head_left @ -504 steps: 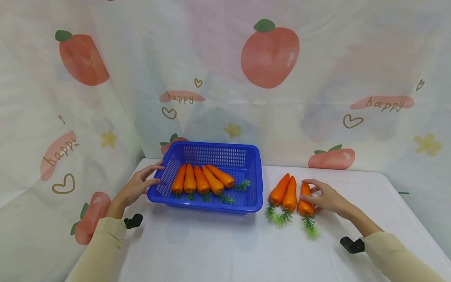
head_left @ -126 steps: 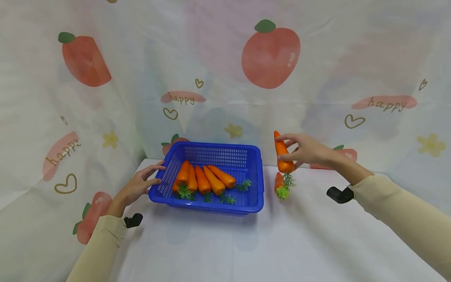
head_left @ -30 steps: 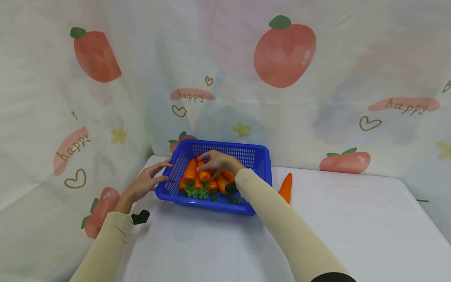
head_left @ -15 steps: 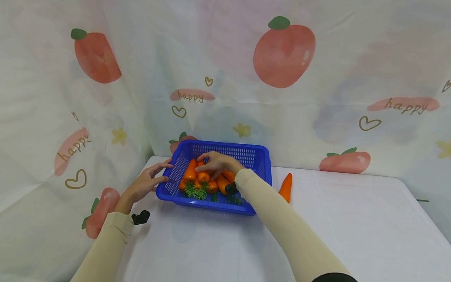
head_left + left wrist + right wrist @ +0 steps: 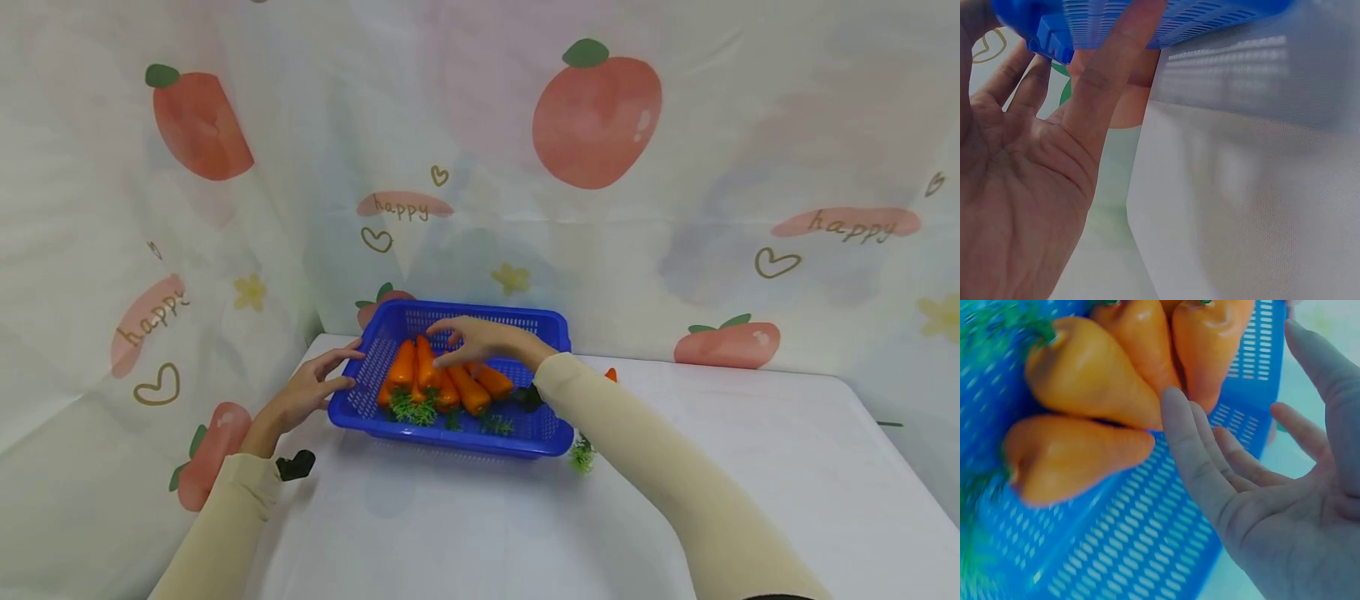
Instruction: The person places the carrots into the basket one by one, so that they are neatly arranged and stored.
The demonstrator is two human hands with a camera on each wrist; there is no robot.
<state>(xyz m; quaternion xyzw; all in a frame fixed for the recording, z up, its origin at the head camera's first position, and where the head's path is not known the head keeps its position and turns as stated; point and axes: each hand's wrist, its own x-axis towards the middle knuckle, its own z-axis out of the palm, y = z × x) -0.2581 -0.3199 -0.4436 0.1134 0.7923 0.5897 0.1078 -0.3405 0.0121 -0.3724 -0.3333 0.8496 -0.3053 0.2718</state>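
A blue perforated plastic basket [image 5: 450,439] holds several orange carrots [image 5: 469,392] with feathery green tops. My left hand [image 5: 300,392] is at the basket's left rim; in the left wrist view its thumb [image 5: 1124,53] lies extended against the blue wall. Over the carrots hovers my right hand [image 5: 487,340], fingers apart and nothing in its grasp. The right wrist view shows its fingertips [image 5: 1175,406] close by the carrots' narrow ends. One more carrot [image 5: 611,374] lies on the table right of the basket, mostly hidden behind my right sleeve.
The white-covered table [image 5: 750,450] extends to the right and in front of the basket. A fabric backdrop [image 5: 675,167] printed with fruit, hearts and words stands close behind the basket and along the left side.
Seconds ago three carrots lay on the table; now one does, and the basket's pile has grown. My right hand has let go of a carrot and drawn back rightward. The left stays put.
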